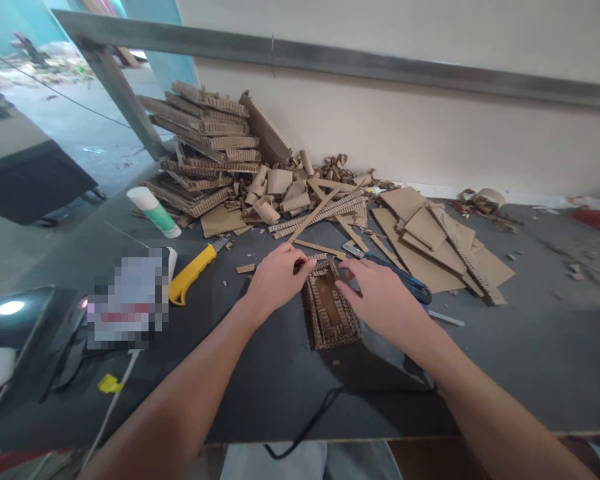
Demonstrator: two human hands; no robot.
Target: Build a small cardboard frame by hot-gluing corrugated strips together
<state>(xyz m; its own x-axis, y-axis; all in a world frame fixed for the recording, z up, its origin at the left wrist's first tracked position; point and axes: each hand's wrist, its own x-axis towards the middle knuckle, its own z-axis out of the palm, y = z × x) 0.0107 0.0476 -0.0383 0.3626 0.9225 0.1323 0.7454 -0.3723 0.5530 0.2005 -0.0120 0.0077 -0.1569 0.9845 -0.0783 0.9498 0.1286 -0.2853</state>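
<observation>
Being pinched at its far rim: a small cardboard tray (329, 313)

Head view: the tray is lying flat on the dark tabletop (505, 360), between the two hands. Its far left corner is being pinched by the left hand (277, 277), the grip closed on the rim. Its far right corner is being touched by the bent fingers of the right hand (380, 297); whether that grip is closed cannot be told. A yellow knife (193, 273) is lying well to the left, a blue cutter (407, 283) just behind the right hand, and cardboard offcuts (280, 187) are heaped beyond.
</observation>
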